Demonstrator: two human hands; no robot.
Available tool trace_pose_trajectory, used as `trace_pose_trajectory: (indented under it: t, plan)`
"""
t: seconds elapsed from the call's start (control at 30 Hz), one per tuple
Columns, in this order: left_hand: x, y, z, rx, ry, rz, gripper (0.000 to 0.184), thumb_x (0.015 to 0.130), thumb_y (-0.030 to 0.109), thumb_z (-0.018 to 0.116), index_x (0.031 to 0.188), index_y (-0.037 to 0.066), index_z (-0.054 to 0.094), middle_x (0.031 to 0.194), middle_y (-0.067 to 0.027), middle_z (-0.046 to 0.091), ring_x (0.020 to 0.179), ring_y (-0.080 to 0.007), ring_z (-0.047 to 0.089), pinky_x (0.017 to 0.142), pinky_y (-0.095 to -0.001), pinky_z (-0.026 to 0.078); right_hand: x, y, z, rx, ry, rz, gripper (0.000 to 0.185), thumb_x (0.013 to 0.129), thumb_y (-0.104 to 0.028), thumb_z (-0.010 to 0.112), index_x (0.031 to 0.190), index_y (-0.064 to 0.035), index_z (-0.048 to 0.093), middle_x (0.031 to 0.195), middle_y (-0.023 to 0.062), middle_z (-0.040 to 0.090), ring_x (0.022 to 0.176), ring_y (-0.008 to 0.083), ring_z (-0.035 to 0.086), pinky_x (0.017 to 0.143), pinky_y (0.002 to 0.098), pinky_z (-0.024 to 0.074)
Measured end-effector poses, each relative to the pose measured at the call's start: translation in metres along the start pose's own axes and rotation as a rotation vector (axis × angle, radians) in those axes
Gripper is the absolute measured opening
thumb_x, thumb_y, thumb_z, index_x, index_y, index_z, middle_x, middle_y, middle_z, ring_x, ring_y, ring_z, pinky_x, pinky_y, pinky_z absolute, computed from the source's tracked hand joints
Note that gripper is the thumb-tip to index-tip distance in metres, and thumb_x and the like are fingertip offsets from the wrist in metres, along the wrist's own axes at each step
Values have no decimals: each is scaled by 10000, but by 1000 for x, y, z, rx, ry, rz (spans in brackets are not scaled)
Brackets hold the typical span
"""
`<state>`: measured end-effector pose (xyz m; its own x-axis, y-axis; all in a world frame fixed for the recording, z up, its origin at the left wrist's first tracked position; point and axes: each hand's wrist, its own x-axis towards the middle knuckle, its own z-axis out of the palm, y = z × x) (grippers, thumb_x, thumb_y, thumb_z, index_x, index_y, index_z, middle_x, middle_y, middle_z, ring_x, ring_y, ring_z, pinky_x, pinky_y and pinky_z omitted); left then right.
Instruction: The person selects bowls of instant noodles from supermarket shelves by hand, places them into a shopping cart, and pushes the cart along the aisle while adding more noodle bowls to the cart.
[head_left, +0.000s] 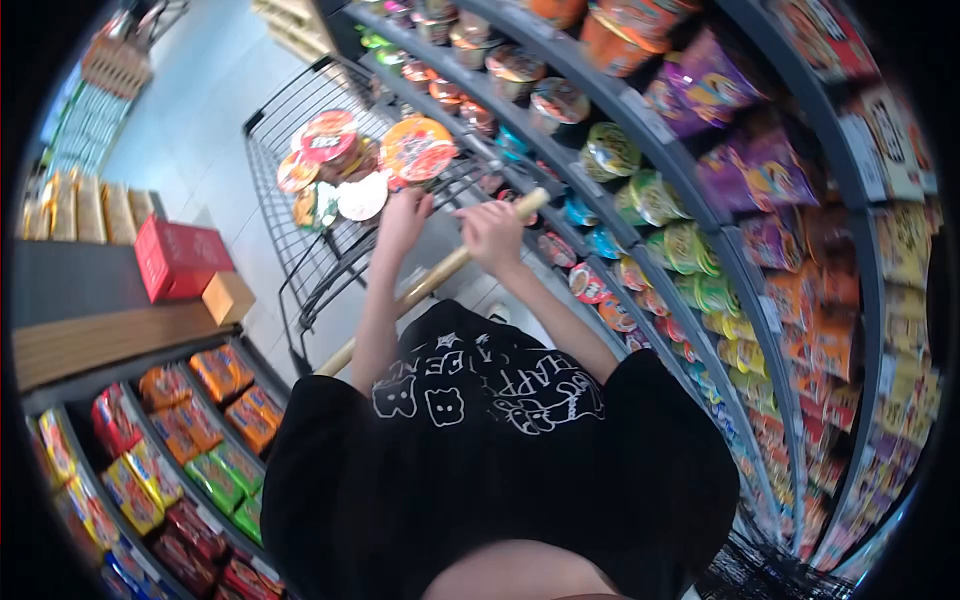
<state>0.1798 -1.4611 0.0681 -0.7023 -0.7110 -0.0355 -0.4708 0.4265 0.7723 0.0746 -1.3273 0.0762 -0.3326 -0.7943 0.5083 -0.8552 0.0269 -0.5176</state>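
My left hand (404, 214) reaches past the handle over the shopping cart (268, 165), its fingers curled. Right beyond those fingers is an instant noodle bowl (418, 148) with an orange and red lid; whether they grip its lower rim is hidden. Beside this hand lies a round white lid (362, 198). A noodle bowl with a red lid (328, 136) and several smaller packs share the wire basket. My right hand (491, 236) lies over the pale, wood-coloured cart handle (437, 275), closed on it near its right end.
Shelves of noodle cups and bowls (690, 250) run close along my right, with purple bags (708, 80) higher up. On my left stand a shelf of bright snack packs (140, 485), a red box (182, 258) and a small brown box (228, 298). Pale tiled floor (205, 95) stretches ahead.
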Motion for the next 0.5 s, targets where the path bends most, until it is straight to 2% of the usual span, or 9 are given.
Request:
trace_pose_trajectory:
  t: [0.03,0.1,0.13,0.17,0.23,0.37,0.43,0.47,0.5]
  plan:
    - [-1,6,-4,52,-24,-44,222,775,196,504,702,-3,571,660,-174,565,638,-323,552,579,-390,422,-2,4,4,36,72,-11,120,652,-91,509,749,-85,579,620,20,541,662,203,523,726,352,369]
    - [-2,3,3,114,-67,-67,227,736,233,558,705,8,560,688,-174,570,679,-310,561,600,-392,436,-6,7,1,12,100,-121,130,653,-92,483,744,-83,574,634,26,545,643,202,515,707,346,373]
    - [-8,7,4,271,-60,19,219,691,248,604,713,33,568,725,-150,573,688,-304,566,608,-383,447,-5,7,2,27,86,-130,130,653,-92,483,744,-83,574,634,26,545,643,202,515,707,346,373]
    - [-9,7,9,351,-117,-18,214,660,252,631,702,51,574,788,-131,566,729,-286,569,631,-381,450,-4,5,1,19,108,-123,137,653,-89,469,743,-79,572,633,27,545,641,201,513,714,347,370]
    - [-11,12,12,450,-98,1,228,658,257,639,712,50,563,827,-137,547,807,-264,558,673,-386,439,-3,3,4,16,125,-116,144,654,-87,456,742,-75,569,632,27,544,638,199,511,721,348,367]
    - [-11,8,6,312,-50,75,256,666,266,633,775,47,559,867,-147,543,876,-260,534,728,-376,422,-2,2,4,-13,134,-116,149,656,-80,439,736,-66,564,644,35,544,643,206,509,736,358,361]
    - [-3,2,-7,-43,-48,65,279,687,281,615,837,53,557,896,-158,544,889,-281,523,756,-363,412,-1,4,6,-18,141,-112,150,653,-81,439,737,-64,563,655,48,544,646,216,507,739,359,362]
    - [2,0,-16,-46,-54,8,285,709,285,593,864,48,559,939,-162,540,906,-296,514,764,-357,408,0,3,6,-12,154,-107,151,648,-83,440,732,-59,563,656,58,540,648,225,503,742,360,362]
    - [6,2,-28,-12,19,15,297,722,290,584,869,33,554,893,-164,561,865,-301,532,741,-356,418,0,2,6,-24,159,-112,151,648,-83,440,732,-59,563,656,58,540,648,225,503,742,360,362]
